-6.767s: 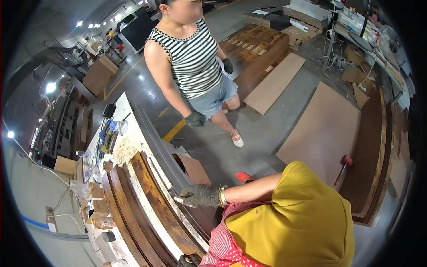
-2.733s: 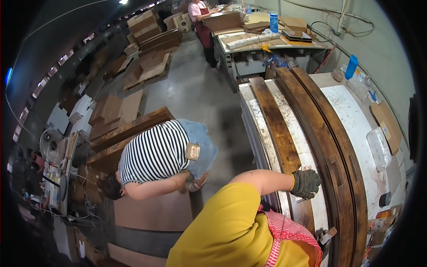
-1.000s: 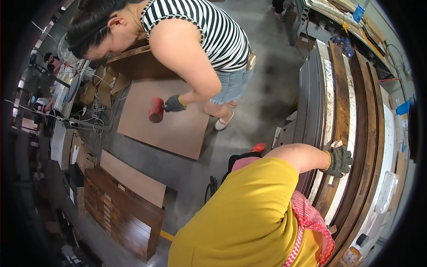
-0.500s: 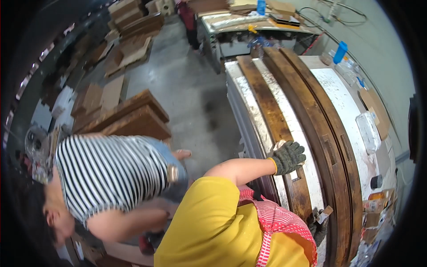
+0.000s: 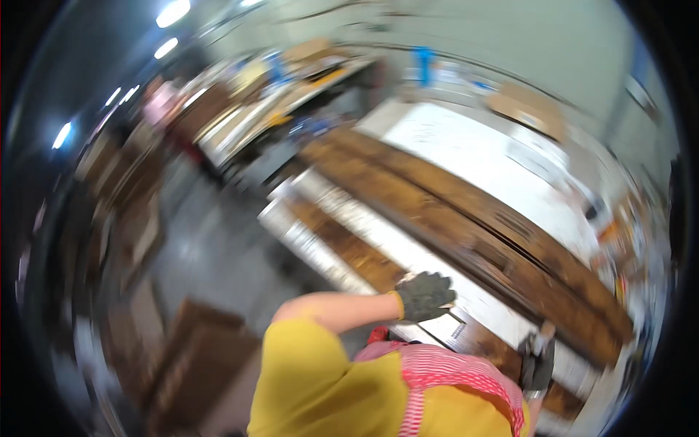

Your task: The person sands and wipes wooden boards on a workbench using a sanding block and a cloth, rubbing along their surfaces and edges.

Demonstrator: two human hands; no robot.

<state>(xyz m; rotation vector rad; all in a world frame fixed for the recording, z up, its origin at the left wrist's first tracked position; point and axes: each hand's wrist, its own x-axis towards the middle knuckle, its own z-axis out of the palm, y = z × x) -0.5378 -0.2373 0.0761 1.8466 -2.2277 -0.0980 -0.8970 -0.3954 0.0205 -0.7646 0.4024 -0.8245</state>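
your left hand (image 5: 424,295), gloved, rests flat and unclenched on the near dark wood strip (image 5: 349,247), which runs lengthwise away from you toward the upper left across the desk (image 5: 466,149). your right hand (image 5: 537,362) sits farther down that strip, its grip too blurred to tell.

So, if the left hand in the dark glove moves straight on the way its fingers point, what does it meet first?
Probably the long dark wooden plank further across the bench; the left hand points up-right over a pale strip. Motion blur makes depth uncertain.
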